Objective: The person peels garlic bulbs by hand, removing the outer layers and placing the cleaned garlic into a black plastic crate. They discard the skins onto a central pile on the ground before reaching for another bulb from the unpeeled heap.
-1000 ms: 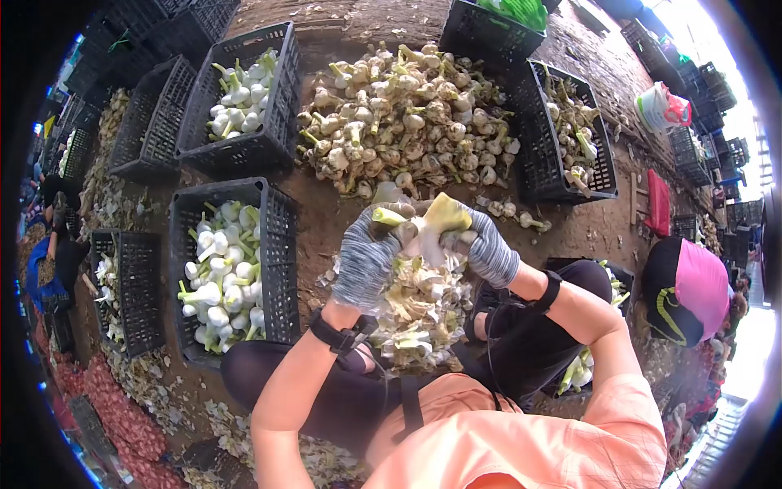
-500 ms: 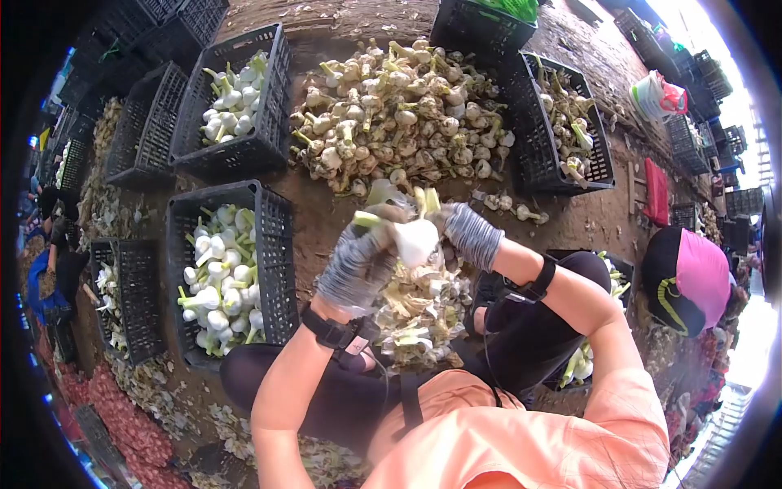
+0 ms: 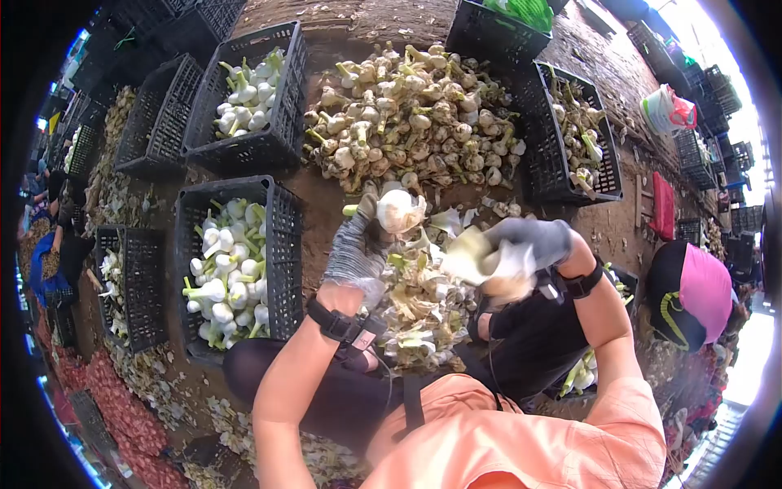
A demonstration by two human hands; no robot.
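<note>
A garlic bulb [image 3: 399, 212], white with a browner patch on its right side, is held in my left hand [image 3: 358, 244], which wears a grey glove and is closed round the bulb's green stem. My right hand [image 3: 529, 242], gloved too, is blurred and apart from the bulb, to its right. At its fingers are pale strips of garlic skin [image 3: 471, 254], also smeared by motion; the fingertips are partly hidden. Below both hands a heap of loose garlic skins [image 3: 423, 314] lies between my legs.
Unpeeled garlic [image 3: 415, 114] is piled ahead. Cleaned white bulbs fill a near-left black crate [image 3: 281, 269] and part of a far-left crate [image 3: 289, 98]. Another crate [image 3: 570, 183] at right holds brownish garlic. A pink and black rounded object [image 3: 705, 293] is by my right knee.
My right hand has pulled away from the bulb, moving right and down with strips of skin. My left hand keeps the bulb, which has shifted slightly left and away from me.
</note>
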